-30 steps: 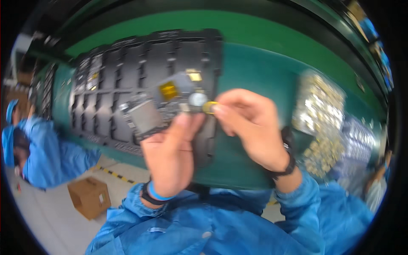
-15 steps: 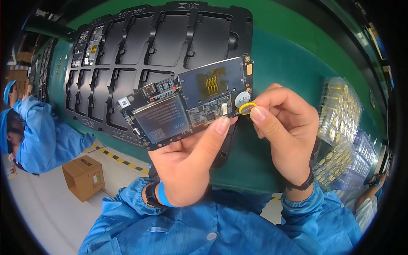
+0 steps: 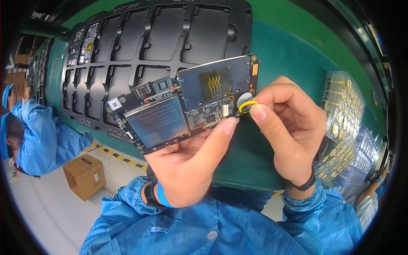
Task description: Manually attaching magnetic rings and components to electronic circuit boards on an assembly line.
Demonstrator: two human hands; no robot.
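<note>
Circuit board (image 3: 187, 102), dark, thin, tilted

Compartment tray (image 3: 163, 36) on table (image 3: 280, 59), behind circuit board (image 3: 183, 104); blister packs (image 3: 341, 106) right; carton (image 3: 92, 177) on floor (image 3: 42, 206), left

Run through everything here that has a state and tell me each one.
Left hand: closed on the circuit board's lower edge.
Right hand: pinching a yellow-rimmed part.
Circuit board: held up, tilted.
Yellow-rimmed part: pinched near the board's right end; contact unclear.
Black tray: partly filled, boards at its left end.
Cardboard box: on the floor.
</note>
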